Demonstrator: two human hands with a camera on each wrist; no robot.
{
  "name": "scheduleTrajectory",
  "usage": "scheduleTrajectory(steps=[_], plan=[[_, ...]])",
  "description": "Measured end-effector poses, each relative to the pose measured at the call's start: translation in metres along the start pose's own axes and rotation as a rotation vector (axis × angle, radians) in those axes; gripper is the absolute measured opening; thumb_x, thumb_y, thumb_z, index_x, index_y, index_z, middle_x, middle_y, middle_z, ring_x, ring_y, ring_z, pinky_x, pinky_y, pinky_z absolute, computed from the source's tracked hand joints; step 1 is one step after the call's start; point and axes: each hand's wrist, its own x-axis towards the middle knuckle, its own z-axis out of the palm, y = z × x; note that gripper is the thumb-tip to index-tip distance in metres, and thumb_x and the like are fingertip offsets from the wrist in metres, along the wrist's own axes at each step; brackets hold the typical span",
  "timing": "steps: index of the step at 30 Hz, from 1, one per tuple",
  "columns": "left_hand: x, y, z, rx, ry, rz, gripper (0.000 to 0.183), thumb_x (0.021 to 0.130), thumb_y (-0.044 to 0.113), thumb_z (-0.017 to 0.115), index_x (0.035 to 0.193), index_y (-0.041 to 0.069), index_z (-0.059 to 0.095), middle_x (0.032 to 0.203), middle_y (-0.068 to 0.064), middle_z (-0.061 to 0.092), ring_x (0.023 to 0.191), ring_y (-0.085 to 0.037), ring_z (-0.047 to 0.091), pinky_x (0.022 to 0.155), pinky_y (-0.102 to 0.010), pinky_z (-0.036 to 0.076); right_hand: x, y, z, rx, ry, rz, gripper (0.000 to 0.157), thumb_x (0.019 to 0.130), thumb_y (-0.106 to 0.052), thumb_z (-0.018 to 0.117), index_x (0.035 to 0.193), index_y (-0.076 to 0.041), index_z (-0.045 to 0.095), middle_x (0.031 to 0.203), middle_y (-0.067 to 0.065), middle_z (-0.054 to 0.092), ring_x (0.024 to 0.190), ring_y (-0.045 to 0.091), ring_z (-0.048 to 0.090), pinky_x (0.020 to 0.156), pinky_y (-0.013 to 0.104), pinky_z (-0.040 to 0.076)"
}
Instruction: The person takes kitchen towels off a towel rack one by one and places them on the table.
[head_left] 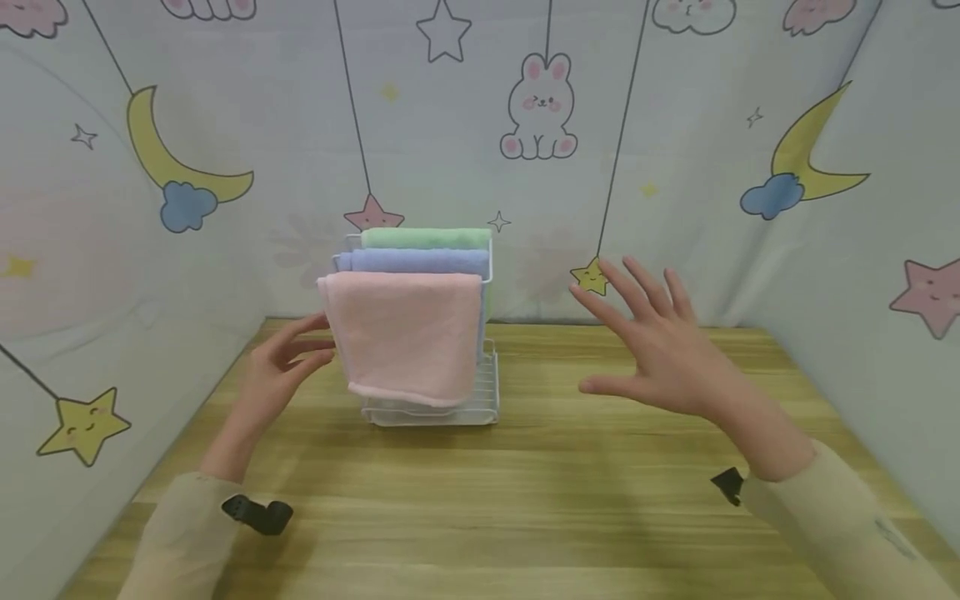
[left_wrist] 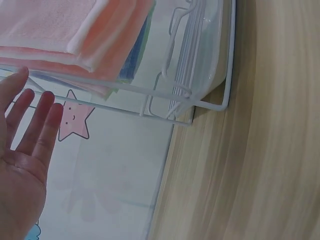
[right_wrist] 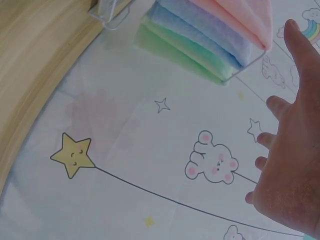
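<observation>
A white wire rack (head_left: 431, 421) stands on the table with three towels draped over its bars. The pink towel (head_left: 408, 333) hangs in front, the blue towel (head_left: 420, 261) behind it, and the green towel (head_left: 427, 238) at the back. My left hand (head_left: 279, 358) is at the rack's left side, fingers loosely bent and holding nothing. In the left wrist view its fingertips come close to the rack's side wire (left_wrist: 125, 88); whether they touch it I cannot tell. To the right of the rack, my right hand (head_left: 663, 358) hovers with fingers spread, apart from the towels.
The wooden table (head_left: 480, 517) reaches to a pale cloth backdrop (head_left: 465, 125) printed with moons, stars and a rabbit. Cloth walls also rise at the left and right. A clear tray (left_wrist: 212, 60) sits low in the rack. Black wrist devices (head_left: 258, 514) are on both sleeves.
</observation>
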Motion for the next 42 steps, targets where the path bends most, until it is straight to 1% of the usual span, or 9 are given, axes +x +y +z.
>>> scheduleTrajectory(steps=[2,8,12,19,25,28,31,35,42], plan=[[0.001,-0.001,0.002,-0.027,-0.003,-0.008,0.048,0.094,0.001,0.064,0.14,0.007,0.054,0.126,0.025,0.06,0.102,0.006,0.066,0.085,-0.01,0.058,0.006,-0.003,-0.002,0.011,0.002,-0.004,0.102,0.077,-0.067,0.07,0.158,-0.036,0.016,0.169,0.003,0.001,0.156,0.033,-0.002,0.121,0.073,0.004],[0.004,-0.005,0.008,-0.201,-0.007,0.007,0.042,0.093,-0.005,0.061,0.134,0.001,0.057,0.121,0.015,0.064,0.096,0.001,0.069,0.081,-0.016,0.062,0.022,-0.015,-0.005,0.043,0.02,-0.031,0.101,0.079,-0.068,0.069,0.158,-0.038,0.014,0.169,0.002,0.0,0.156,0.034,-0.002,0.123,0.069,0.0],[0.007,-0.006,0.009,-0.217,0.001,0.017,0.038,0.093,-0.005,0.061,0.13,0.002,0.061,0.116,0.013,0.066,0.094,0.0,0.07,0.08,-0.016,0.062,0.032,-0.023,-0.007,0.05,0.039,-0.069,0.101,0.078,-0.069,0.068,0.158,-0.037,0.015,0.169,0.002,0.001,0.156,0.033,-0.001,0.123,0.069,0.0],[0.01,-0.004,0.007,-0.331,0.001,-0.004,0.031,0.093,-0.006,0.061,0.122,0.003,0.066,0.107,0.01,0.074,0.094,-0.004,0.071,0.083,-0.018,0.062,0.057,-0.031,-0.01,0.069,0.023,-0.129,0.097,0.082,-0.068,0.066,0.158,-0.036,0.015,0.169,0.002,0.001,0.156,0.032,-0.001,0.123,0.07,0.004],[0.01,-0.003,0.008,-0.303,0.002,-0.016,0.028,0.094,-0.003,0.062,0.121,0.004,0.067,0.105,0.011,0.074,0.093,-0.003,0.071,0.083,-0.017,0.061,0.081,-0.041,-0.015,0.097,-0.01,-0.207,0.092,0.084,-0.07,0.062,0.158,-0.037,0.018,0.168,0.001,0.005,0.156,0.028,0.005,0.125,0.067,0.006],[0.01,-0.003,0.009,-0.302,0.003,-0.02,0.028,0.094,-0.004,0.061,0.12,0.005,0.067,0.105,0.011,0.073,0.093,-0.003,0.07,0.082,-0.017,0.061,0.093,-0.046,-0.017,0.088,-0.032,-0.258,0.09,0.085,-0.071,0.059,0.157,-0.037,0.019,0.168,0.0,0.009,0.155,0.026,0.009,0.125,0.062,0.012],[0.01,-0.003,0.011,-0.319,0.0,-0.015,0.029,0.094,-0.006,0.06,0.121,0.004,0.065,0.107,0.01,0.073,0.095,-0.003,0.07,0.082,-0.017,0.061,0.105,-0.051,-0.018,0.081,-0.065,-0.294,0.089,0.085,-0.069,0.061,0.157,-0.036,0.02,0.167,0.002,0.012,0.154,0.026,0.013,0.125,0.058,0.016],[0.01,-0.004,0.012,-0.326,0.0,-0.01,0.028,0.094,-0.006,0.059,0.12,0.003,0.065,0.107,0.01,0.073,0.095,-0.003,0.069,0.082,-0.017,0.062,0.121,-0.057,-0.017,0.08,-0.129,-0.319,0.089,0.085,-0.063,0.065,0.157,-0.035,0.02,0.166,0.002,0.016,0.153,0.026,0.016,0.126,0.056,0.018],[0.011,-0.006,0.01,-0.296,-0.007,-0.031,0.029,0.095,-0.003,0.061,0.121,0.008,0.066,0.104,0.011,0.072,0.091,-0.003,0.069,0.081,-0.017,0.062,0.149,-0.066,-0.019,0.097,-0.242,-0.337,0.088,0.088,-0.058,0.064,0.158,-0.034,0.016,0.166,0.002,0.016,0.149,0.029,0.023,0.123,0.058,0.024]])
